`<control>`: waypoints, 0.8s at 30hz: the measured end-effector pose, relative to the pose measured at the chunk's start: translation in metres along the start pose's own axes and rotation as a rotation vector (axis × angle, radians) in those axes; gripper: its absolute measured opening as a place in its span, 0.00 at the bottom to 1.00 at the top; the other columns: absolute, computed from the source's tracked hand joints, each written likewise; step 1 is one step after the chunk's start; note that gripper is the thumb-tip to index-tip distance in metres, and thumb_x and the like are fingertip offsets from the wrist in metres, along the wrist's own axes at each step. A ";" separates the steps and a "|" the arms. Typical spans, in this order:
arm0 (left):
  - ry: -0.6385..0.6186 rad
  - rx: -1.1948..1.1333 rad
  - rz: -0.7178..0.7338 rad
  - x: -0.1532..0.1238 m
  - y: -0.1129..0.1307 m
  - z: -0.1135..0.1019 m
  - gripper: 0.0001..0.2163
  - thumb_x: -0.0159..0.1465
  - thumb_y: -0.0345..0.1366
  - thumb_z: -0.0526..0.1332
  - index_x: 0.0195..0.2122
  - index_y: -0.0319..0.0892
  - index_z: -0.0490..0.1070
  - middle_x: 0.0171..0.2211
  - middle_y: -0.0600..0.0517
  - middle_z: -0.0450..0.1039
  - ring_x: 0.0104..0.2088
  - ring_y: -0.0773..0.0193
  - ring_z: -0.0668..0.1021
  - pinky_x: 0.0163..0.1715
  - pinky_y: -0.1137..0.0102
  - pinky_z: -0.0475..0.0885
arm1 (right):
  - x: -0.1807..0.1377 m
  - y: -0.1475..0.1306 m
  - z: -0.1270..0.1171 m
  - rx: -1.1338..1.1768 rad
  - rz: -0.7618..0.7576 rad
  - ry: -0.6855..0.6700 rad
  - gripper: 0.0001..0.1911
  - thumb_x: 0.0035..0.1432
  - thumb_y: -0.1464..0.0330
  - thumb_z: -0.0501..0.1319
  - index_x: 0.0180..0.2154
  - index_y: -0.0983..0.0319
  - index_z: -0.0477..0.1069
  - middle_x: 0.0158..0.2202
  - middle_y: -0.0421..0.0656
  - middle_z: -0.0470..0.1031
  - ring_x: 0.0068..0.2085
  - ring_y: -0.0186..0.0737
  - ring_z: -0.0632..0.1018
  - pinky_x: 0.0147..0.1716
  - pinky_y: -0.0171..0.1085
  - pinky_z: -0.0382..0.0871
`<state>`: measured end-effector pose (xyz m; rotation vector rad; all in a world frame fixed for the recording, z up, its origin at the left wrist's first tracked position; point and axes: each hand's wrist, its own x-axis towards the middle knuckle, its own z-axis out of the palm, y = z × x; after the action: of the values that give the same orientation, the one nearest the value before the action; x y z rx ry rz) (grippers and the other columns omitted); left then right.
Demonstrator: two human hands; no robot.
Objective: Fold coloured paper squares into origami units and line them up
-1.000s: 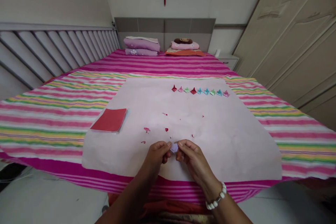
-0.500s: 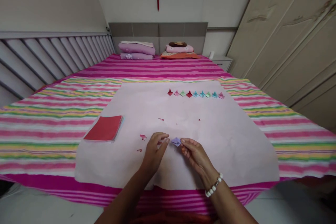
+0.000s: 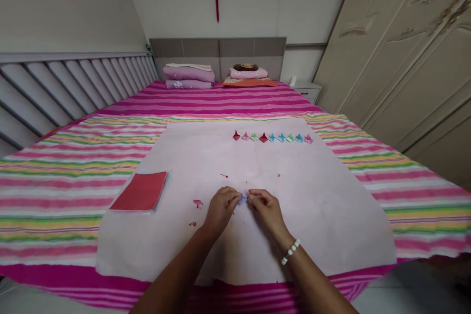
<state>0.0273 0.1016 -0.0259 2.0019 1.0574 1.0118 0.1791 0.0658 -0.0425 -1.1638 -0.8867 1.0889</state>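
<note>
A small purple folded paper piece (image 3: pixel 243 198) is held between both hands, just above a large white sheet (image 3: pixel 312 225). My left hand (image 3: pixel 222 208) pinches its left end with thumb and fingertips. At the right end, the fingers of my right hand (image 3: pixel 268 208) close on it; a white beaded bracelet circles that wrist. The fingers cover most of the paper, so its exact shape is hidden. Farther off, several small folded paper shapes in red, pink, green and blue stand in a row, among them a red one (image 3: pixel 263 137).
A stack of red paper squares (image 3: pixel 142 191) lies at the left of the sheet. Pink paper scraps (image 3: pixel 197 203) and smaller red bits (image 3: pixel 192 224) are scattered near my left hand. Beneath is a bed with a striped cover (image 3: pixel 66 201); folded bedding (image 3: pixel 189 74) sits by the headboard.
My left hand has moved right and closed on the left end of the purple paper, from which it was apart before. The view has tilted slightly, shifting everything down.
</note>
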 end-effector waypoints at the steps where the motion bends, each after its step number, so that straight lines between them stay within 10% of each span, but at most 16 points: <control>1: -0.001 0.009 -0.003 0.003 -0.003 0.001 0.07 0.60 0.32 0.59 0.32 0.44 0.78 0.31 0.50 0.76 0.36 0.61 0.75 0.41 0.66 0.68 | 0.004 0.002 0.000 -0.037 -0.048 -0.003 0.08 0.44 0.66 0.68 0.30 0.61 0.78 0.26 0.40 0.75 0.27 0.35 0.71 0.28 0.34 0.65; 24: 0.116 -0.073 -0.311 -0.001 -0.029 0.025 0.07 0.59 0.36 0.56 0.30 0.41 0.71 0.25 0.54 0.71 0.26 0.66 0.72 0.27 0.72 0.66 | 0.012 0.038 0.001 -0.341 -0.269 -0.068 0.05 0.57 0.71 0.55 0.30 0.60 0.68 0.28 0.39 0.67 0.29 0.37 0.68 0.29 0.35 0.61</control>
<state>0.0372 0.1100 -0.0619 1.6715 1.3266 0.9910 0.1743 0.0788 -0.0794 -1.2451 -1.2793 0.7792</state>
